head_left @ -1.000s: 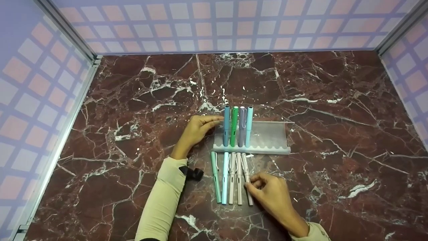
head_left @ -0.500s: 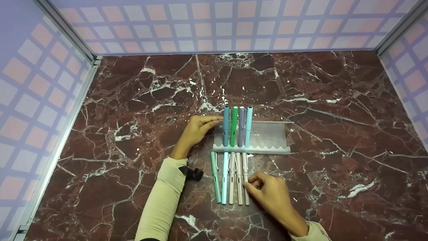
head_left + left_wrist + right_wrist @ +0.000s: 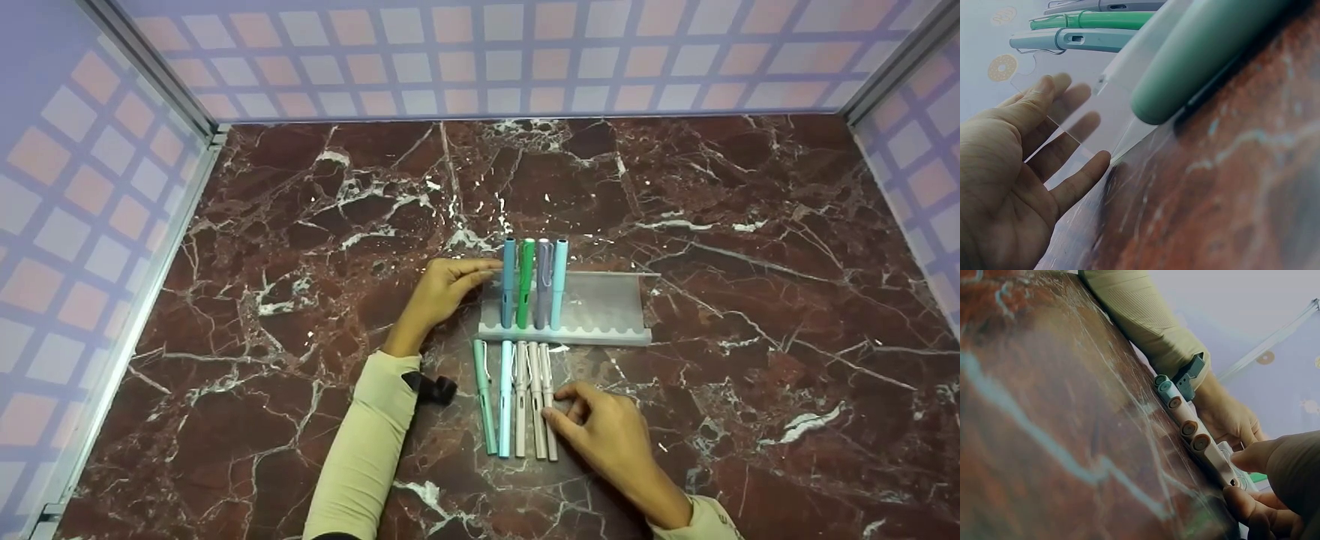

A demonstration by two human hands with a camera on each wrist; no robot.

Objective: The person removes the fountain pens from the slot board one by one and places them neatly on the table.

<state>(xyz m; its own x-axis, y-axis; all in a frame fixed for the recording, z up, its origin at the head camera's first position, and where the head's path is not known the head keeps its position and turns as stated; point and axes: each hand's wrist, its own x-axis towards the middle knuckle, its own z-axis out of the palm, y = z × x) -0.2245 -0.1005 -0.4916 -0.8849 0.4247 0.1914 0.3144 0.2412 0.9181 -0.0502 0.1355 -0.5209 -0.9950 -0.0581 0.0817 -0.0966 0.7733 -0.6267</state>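
A clear pen stand (image 3: 604,300) with a scalloped front rail holds a dark blue pen (image 3: 508,285), a green pen (image 3: 526,289), a purple-grey pen (image 3: 542,292) and a light blue pen (image 3: 558,289). My left hand (image 3: 444,291) grips the stand's left edge; some fingers show through its clear panel in the left wrist view. Before the stand lie a pale green pen (image 3: 484,397), a pale blue pen (image 3: 505,401) and three grey pens. My right hand (image 3: 611,431) pinches the rightmost grey pen (image 3: 547,371) between thumb and fingers, beside the middle grey pen (image 3: 537,405).
All this rests on a dark red marbled tabletop (image 3: 300,420). Checked walls (image 3: 517,64) enclose its back and sides, with metal rails (image 3: 150,300) along the edges. A black wrist camera (image 3: 435,388) sits on the left sleeve.
The rightmost grey pen has shifted left and now lies close against the middle grey pen; my right fingertips moved slightly left with it. My left hand and the stand stay put.
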